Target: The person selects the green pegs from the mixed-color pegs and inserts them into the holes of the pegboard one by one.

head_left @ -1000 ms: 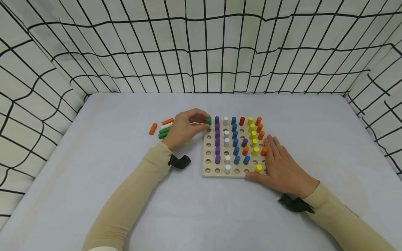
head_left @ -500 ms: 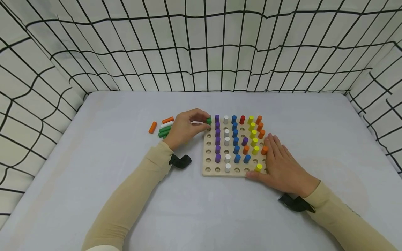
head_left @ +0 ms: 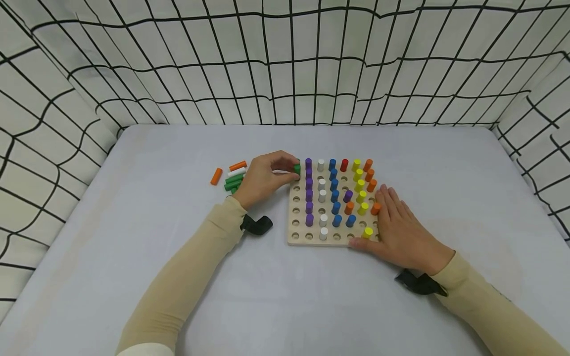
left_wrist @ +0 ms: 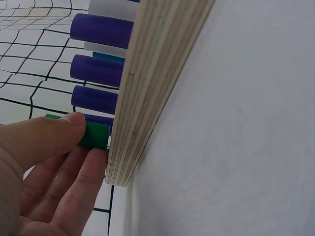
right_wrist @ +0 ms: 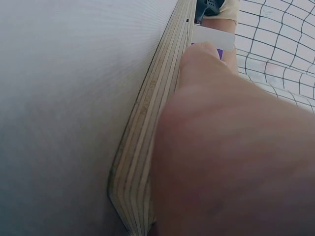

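Between thumb and fingers, my left hand pinches a green peg upright at the far left corner of the wooden pegboard. In the left wrist view this peg's lower end is right at the board's face, with a sliver of more green beside it. Purple pegs stand in the neighbouring column. My right hand rests along the board's right side, fingers extended, its thumb at the near edge. In the right wrist view the hand hides much of the board's layered edge.
Loose green pegs, a white peg and orange pegs lie left of the board. White, blue, red, yellow and orange pegs fill other holes. Black wire mesh surrounds the white table at the back and sides.
The head view has tilted slightly, so the board sits higher in it. My left hand has shifted the green peg a little nearer along the left column. My right hand stays on the board.
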`<state>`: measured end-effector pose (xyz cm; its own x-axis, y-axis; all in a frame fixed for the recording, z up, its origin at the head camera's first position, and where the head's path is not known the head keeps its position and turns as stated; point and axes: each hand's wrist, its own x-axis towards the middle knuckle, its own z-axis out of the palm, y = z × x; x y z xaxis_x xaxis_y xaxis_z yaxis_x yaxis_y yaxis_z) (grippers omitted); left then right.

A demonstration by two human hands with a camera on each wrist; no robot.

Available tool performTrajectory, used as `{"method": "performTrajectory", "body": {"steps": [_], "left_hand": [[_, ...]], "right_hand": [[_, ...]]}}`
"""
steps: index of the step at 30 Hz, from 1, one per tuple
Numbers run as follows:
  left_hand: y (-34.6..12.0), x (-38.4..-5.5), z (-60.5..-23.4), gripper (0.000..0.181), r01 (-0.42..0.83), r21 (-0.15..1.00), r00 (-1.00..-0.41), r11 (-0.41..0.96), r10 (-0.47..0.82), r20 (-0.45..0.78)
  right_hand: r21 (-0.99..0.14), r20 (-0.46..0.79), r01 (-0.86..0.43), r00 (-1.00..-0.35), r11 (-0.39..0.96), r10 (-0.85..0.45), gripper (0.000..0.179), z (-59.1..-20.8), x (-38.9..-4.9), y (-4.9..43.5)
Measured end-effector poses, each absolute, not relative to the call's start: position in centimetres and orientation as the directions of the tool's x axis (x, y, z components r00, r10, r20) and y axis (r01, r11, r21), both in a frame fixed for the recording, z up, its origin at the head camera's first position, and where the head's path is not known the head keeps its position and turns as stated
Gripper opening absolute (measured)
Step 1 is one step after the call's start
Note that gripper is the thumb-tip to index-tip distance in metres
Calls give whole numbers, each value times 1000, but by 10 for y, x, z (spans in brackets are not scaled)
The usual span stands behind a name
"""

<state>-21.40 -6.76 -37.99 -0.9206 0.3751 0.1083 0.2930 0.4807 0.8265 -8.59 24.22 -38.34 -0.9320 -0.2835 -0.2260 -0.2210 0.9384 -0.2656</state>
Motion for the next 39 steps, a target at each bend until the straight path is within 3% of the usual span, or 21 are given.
{"method": "performTrajectory", "body": {"steps": [39], "left_hand": [[-72, -213, -379, 26, 261, 854, -918, 450, 388, 76]], "right_hand": [[-284, -199, -233, -934, 930, -295, 130, -383, -83, 242]]}}
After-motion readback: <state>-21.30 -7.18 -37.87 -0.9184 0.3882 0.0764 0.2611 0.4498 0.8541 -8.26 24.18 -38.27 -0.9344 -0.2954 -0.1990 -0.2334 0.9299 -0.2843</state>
